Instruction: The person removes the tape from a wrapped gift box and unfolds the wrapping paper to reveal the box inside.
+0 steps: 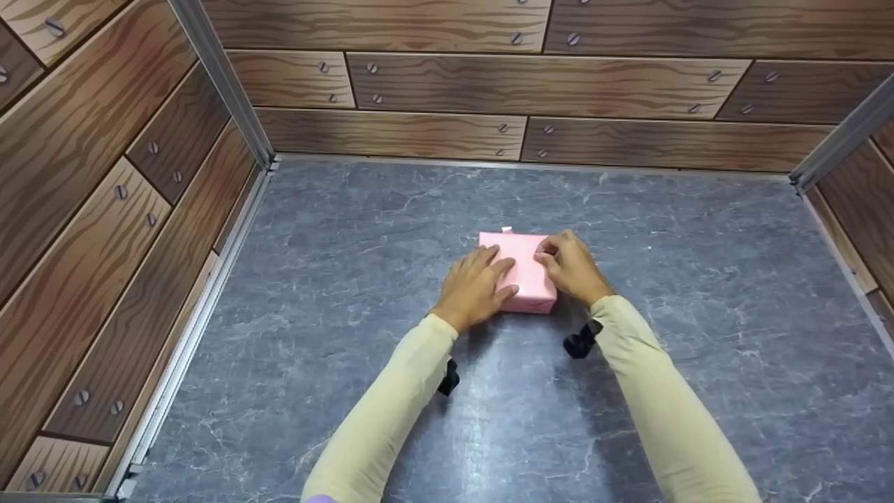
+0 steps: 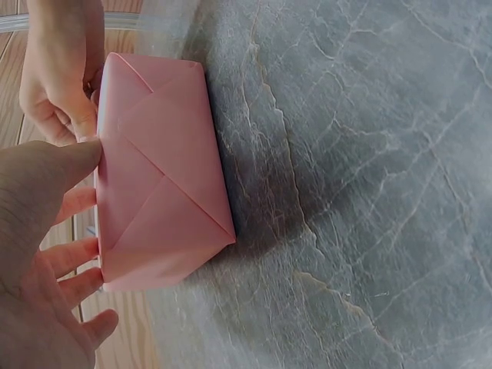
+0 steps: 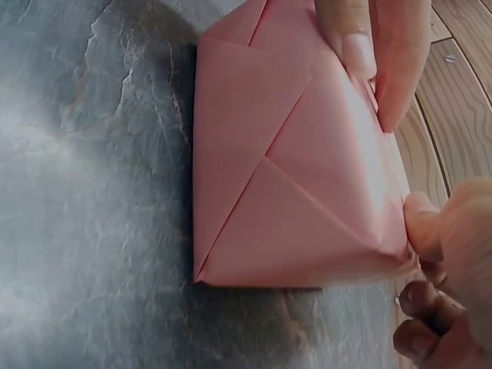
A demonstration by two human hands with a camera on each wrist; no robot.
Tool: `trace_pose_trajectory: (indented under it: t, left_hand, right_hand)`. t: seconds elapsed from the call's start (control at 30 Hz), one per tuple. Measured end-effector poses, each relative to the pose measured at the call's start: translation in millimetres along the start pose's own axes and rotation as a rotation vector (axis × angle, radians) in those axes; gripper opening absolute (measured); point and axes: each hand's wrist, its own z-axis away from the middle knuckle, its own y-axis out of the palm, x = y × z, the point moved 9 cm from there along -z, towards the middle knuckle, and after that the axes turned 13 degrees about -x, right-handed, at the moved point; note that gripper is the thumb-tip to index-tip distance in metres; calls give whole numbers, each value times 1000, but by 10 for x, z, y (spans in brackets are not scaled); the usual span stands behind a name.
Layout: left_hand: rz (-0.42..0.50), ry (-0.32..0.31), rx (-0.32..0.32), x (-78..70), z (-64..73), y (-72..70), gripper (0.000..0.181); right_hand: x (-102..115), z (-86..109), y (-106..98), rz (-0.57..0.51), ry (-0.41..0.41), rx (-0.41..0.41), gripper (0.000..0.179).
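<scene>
A box wrapped in pink paper (image 1: 520, 279) sits on the grey surface, its near end showing folded, crossing flaps of paper (image 2: 169, 146). My left hand (image 1: 478, 283) lies over the left part of the top with its fingers spread. At the right side of the top is my right hand (image 1: 576, 269), its fingers bent and its thumb and forefinger close together. In the right wrist view, the thumb (image 3: 423, 223) touches the paper near the top's right edge. Whether anything is pinched between those fingertips is hidden. A small pale pink piece (image 1: 507, 229) pokes out behind the box.
The grey marble-patterned surface (image 1: 349, 279) spreads around the box. Wood-patterned panels form a back wall (image 1: 433, 84), a left wall (image 1: 112, 230) and a right wall (image 1: 862, 188), with metal rails along the edges (image 1: 223, 77).
</scene>
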Motion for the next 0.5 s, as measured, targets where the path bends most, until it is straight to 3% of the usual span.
trace_pose_trajectory:
  t: [0.27, 0.37, 0.5]
  left_hand:
    - [-3, 5, 5, 2, 7, 14, 50]
    - [5, 7, 6, 2, 12, 15, 50]
    - [5, 5, 13, 0, 7, -1, 50]
  right_hand:
    - [18, 2, 79, 86, -13, 90, 5]
    - [-3, 24, 79, 30, -20, 76, 4]
    - [-26, 40, 0, -103, -24, -12, 3]
